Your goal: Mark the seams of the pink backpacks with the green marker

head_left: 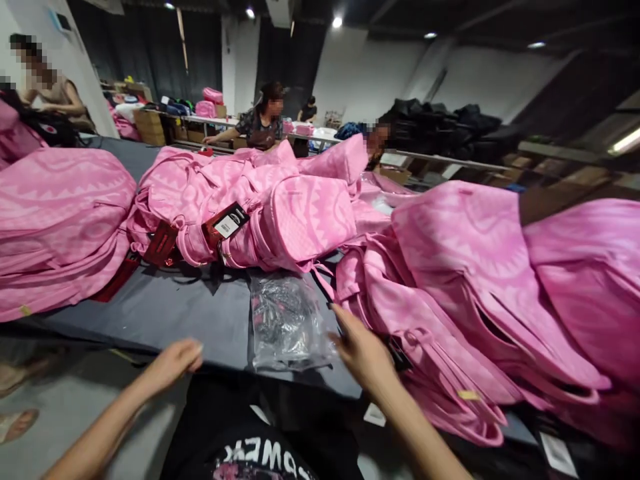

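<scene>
My left hand (179,360) is over the front edge of the grey table, its fingers curled together and nothing visible in them. My right hand (363,347) reaches forward with fingers apart, just right of a clear plastic bag (285,323) holding small dark items I cannot make out. Beside that hand lies a pink backpack (420,340) with a yellow sticker and straps toward me. Another pink backpack (310,217), patterned with jagged teeth, lies beyond the plastic bag. Red and black hang tags (225,223) show on the row of backpacks.
The grey tabletop (200,307) runs left to right before me. A large pink backpack (60,220) sits at the left, and more pink backpacks (475,240) crowd the right. Across the table, a person (265,120) works. Black bags (445,117) are piled at the back.
</scene>
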Demonstrator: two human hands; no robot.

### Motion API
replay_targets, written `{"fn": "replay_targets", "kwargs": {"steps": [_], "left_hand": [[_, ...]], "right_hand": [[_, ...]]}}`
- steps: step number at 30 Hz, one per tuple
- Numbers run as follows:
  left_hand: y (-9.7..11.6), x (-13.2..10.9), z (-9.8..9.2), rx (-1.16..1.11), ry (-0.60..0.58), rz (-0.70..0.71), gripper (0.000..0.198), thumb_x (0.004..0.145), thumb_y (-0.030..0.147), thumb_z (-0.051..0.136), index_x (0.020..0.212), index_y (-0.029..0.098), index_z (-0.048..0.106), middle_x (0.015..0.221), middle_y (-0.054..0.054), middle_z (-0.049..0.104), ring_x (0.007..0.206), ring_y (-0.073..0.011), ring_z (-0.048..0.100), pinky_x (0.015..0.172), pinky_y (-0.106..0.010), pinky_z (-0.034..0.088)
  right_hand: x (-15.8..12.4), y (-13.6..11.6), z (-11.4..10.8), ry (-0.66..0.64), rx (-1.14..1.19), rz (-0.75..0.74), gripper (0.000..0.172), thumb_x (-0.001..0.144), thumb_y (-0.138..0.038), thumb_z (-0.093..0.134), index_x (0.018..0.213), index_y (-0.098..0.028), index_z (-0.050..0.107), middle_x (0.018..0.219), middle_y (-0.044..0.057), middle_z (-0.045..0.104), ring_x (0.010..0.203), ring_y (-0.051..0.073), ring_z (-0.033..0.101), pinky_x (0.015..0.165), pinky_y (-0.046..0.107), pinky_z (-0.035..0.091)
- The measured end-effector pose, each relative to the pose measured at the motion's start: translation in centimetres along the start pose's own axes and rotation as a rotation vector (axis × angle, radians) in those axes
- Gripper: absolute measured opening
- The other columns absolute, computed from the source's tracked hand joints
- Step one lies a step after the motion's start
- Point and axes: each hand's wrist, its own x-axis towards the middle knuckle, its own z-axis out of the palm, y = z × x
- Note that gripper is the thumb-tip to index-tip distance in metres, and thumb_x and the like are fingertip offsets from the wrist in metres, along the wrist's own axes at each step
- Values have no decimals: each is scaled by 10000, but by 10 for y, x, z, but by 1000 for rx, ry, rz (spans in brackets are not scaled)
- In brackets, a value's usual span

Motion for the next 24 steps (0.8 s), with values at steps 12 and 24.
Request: {"fn": "replay_targets", "kwargs": {"steps": [12,24], "left_hand": [[254,250,45,303,359,293,944,760,572,745,1518,164,357,1587,-199,370,1490,-368,323,1196,-489,302],[285,255,48,636,343,319,316,874,441,640,971,152,725,1054,-150,741,1087,-337,682,902,-405,525]], "right_hand": [[-1,-19,103,-457,-120,308,614,970,-264,504,1562,-249,342,1598,145,370,1050,238,725,872,320,558],[-24,60,138,-295,26,494,676,912,-165,262,1588,-152,266,1174,195,726,766,309,762,739,491,597]]}}
